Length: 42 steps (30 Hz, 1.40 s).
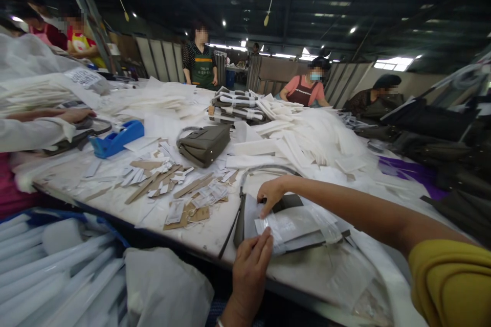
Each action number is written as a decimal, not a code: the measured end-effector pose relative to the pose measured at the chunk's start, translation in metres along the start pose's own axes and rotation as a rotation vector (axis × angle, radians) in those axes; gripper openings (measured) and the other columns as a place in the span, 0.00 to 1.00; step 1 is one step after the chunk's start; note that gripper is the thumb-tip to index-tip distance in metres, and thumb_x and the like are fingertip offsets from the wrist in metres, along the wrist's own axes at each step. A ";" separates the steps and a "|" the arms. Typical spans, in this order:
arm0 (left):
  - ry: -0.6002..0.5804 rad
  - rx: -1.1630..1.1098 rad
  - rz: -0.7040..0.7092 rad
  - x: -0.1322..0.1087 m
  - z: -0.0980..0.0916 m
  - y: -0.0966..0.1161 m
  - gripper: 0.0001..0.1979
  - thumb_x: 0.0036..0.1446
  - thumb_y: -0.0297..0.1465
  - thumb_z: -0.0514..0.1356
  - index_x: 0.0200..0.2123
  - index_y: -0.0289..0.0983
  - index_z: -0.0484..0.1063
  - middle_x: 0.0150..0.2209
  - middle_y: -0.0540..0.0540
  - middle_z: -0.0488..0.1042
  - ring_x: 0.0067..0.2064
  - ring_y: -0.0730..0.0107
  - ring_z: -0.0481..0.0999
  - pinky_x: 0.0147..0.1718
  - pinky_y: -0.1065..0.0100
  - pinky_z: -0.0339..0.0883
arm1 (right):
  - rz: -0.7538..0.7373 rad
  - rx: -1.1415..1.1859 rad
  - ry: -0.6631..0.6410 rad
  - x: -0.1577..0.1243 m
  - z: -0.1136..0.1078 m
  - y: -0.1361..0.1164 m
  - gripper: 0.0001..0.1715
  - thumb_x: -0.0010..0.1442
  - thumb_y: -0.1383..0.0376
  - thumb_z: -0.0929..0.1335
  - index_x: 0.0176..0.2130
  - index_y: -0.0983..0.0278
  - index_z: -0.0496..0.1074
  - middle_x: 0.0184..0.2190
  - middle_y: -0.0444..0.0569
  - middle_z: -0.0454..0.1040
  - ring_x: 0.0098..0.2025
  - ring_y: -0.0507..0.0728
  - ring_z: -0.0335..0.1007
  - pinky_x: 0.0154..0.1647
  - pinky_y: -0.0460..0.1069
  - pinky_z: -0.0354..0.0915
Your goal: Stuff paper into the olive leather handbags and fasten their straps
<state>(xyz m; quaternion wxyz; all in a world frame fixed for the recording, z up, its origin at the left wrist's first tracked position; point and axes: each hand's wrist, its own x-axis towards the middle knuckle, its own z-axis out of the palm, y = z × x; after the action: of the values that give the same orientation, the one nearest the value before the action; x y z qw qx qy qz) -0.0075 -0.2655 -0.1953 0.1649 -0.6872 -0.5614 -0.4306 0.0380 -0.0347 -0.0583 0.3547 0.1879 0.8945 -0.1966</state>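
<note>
An olive-grey handbag [238, 225] lies at the table's front edge, its long strap handle [264, 167] arched behind it. White wrapping sheet [303, 237] and clear plastic cover much of its upper side. From above, my right hand [274, 193] reaches down onto the bag, fingers bent and closed on the sheet near its left end. My left hand [251, 263] comes from below. Its fingers lie straight, side by side, with the tips against the near edge of the wrapping, close to the right fingertips.
Paper tags [187, 213] and card strips are strewn left of the bag. Beyond them are a blue tape dispenser [117, 139] and another olive handbag [205, 145]. White sheets [307, 135] pile up behind. A co-worker's sleeve [34, 135] is at left; several people stand around.
</note>
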 end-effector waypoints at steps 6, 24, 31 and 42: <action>0.025 -0.011 0.013 0.001 -0.002 0.001 0.16 0.67 0.25 0.52 0.55 0.34 0.71 0.53 0.41 0.76 0.45 0.63 0.76 0.43 0.60 0.74 | 0.009 0.140 0.041 -0.008 0.009 0.005 0.43 0.44 0.37 0.73 0.47 0.66 0.78 0.41 0.49 0.78 0.43 0.59 0.70 0.43 0.48 0.61; -0.056 0.017 0.012 0.005 -0.006 0.001 0.17 0.65 0.23 0.52 0.56 0.36 0.70 0.54 0.43 0.76 0.46 0.63 0.75 0.44 0.60 0.76 | -0.084 0.154 0.181 -0.009 0.027 0.014 0.40 0.51 0.37 0.68 0.50 0.64 0.75 0.45 0.51 0.76 0.44 0.59 0.70 0.42 0.47 0.61; -0.050 0.031 -0.010 0.011 -0.007 0.001 0.19 0.62 0.19 0.54 0.55 0.36 0.70 0.54 0.44 0.76 0.46 0.63 0.75 0.45 0.61 0.76 | -0.059 0.164 0.238 0.000 0.036 0.018 0.36 0.51 0.36 0.67 0.36 0.66 0.77 0.28 0.45 0.72 0.30 0.55 0.64 0.30 0.47 0.56; -0.071 0.036 0.020 0.010 -0.006 -0.002 0.22 0.60 0.17 0.53 0.56 0.37 0.69 0.55 0.46 0.75 0.49 0.63 0.74 0.48 0.61 0.73 | 0.058 0.176 0.470 0.006 0.048 0.010 0.32 0.66 0.45 0.60 0.29 0.67 0.75 0.24 0.46 0.72 0.29 0.54 0.65 0.31 0.47 0.58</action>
<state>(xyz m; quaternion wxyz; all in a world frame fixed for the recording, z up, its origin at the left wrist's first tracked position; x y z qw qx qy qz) -0.0115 -0.2631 -0.1847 0.1612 -0.7045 -0.5678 -0.3941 0.0653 -0.0480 -0.0967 0.1246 0.2841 0.9262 -0.2142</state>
